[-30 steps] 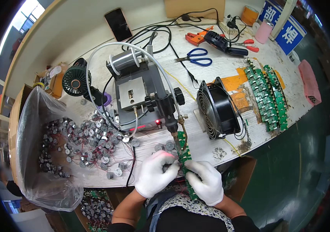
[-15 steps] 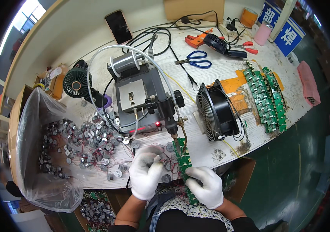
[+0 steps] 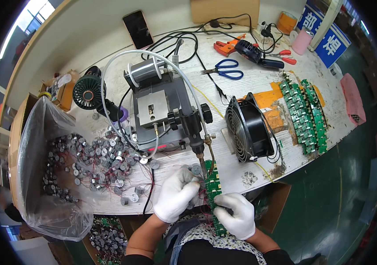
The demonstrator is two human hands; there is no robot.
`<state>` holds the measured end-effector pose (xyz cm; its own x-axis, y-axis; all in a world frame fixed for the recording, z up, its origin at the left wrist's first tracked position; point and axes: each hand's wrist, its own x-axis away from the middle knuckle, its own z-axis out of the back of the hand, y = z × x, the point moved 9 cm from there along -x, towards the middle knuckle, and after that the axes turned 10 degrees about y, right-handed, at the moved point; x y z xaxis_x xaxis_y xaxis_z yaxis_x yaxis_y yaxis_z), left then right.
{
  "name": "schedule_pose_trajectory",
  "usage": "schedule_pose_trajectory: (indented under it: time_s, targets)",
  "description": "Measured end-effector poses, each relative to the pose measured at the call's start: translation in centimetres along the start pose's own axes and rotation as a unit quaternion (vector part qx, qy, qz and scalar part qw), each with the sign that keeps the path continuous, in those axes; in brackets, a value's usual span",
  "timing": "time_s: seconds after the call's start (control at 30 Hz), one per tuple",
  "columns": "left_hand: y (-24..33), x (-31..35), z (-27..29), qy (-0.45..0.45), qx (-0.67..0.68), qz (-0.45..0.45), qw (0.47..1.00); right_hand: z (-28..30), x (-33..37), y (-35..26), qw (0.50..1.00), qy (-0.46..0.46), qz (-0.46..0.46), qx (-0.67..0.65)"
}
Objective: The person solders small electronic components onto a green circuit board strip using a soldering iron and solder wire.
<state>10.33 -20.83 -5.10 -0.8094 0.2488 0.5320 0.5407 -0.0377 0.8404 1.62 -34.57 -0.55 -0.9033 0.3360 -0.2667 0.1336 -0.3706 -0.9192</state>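
A long green circuit board strip (image 3: 213, 187) runs from under the soldering iron (image 3: 194, 137) down to my lap. My gloved right hand (image 3: 236, 215) pinches its right edge, thumb and fingertips closed on it. My gloved left hand (image 3: 176, 194) is closed in a pinch just left of the strip, beside thin red wires; what sits between its fingertips is too small to make out. The iron's tip points down at the strip's upper end, with a bent brass feed tube next to it. A small round grey motor (image 3: 195, 168) lies just beyond my left fingers.
A heap of small wired motors (image 3: 104, 159) spreads left, beside a plastic-lined box (image 3: 34, 172). The solder feeder (image 3: 152, 108) stands behind my left hand, a black fan (image 3: 249, 128) right of the iron. Finished-looking green board strips (image 3: 301, 115), blue scissors (image 3: 228, 69) and pliers (image 3: 228, 46) lie farther back.
My left hand has moved right, closer to the strip, and its fingers have drawn together. The strip has shifted slightly right at its upper end; my right hand stays on it.
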Motion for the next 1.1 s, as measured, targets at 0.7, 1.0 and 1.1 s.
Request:
schedule_pose_trajectory:
  time_s: [0.7, 1.0, 1.1]
  targets:
    - [0.4, 0.2, -0.3, 0.031, 0.006, -0.043, 0.999, 0.1, 0.0, -0.2, 1.000, 0.019, 0.011, -0.014]
    - [0.6, 0.1, 0.3, 0.061, -0.056, -0.090, 0.993, 0.2, 0.0, -0.7, 0.999, 0.019, 0.035, -0.004]
    - [0.4, 0.1, 0.8, 0.078, -0.066, -0.091, 0.991, -0.2, 0.2, 0.0, 1.000, 0.008, 0.020, -0.010]
